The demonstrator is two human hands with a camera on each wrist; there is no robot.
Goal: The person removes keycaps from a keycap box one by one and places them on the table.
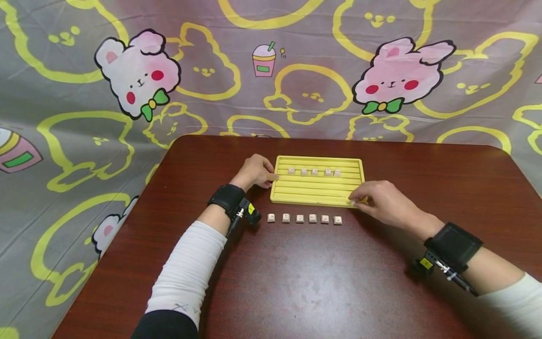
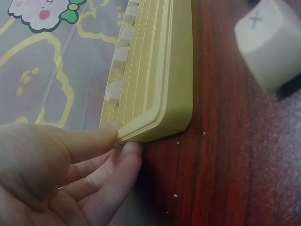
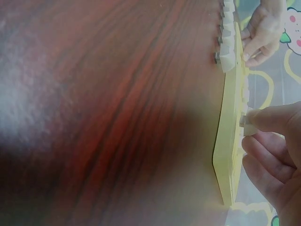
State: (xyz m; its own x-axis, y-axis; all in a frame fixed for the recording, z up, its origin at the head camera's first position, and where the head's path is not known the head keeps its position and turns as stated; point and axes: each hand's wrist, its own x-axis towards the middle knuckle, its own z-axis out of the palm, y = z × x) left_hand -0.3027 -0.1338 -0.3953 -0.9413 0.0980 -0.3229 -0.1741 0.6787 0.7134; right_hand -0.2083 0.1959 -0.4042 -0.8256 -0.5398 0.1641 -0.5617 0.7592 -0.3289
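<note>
A yellow ridged tray (image 1: 317, 205) lies on the table. My left hand (image 1: 256, 172) pinches its left edge, thumb on the rim and fingers below, as the left wrist view shows. Over the tray's near right corner, my right hand (image 1: 383, 202) pinches a white keycap (image 3: 248, 127) between thumb and fingers. The fingers hide part of that keycap. Several white keycaps (image 1: 314, 172) stand in a row between the tray's upper ridges. In front of the tray, another row of keycaps (image 1: 312, 218) sits on the tabletop; one keycap (image 2: 268, 47) with an x-like mark looms close in the left wrist view.
The dark reddish wooden table (image 1: 317, 282) extends around the tray on all sides. Behind it hangs a grey cloth (image 1: 313, 47) printed with cartoon animals, reaching down to the table's back edge.
</note>
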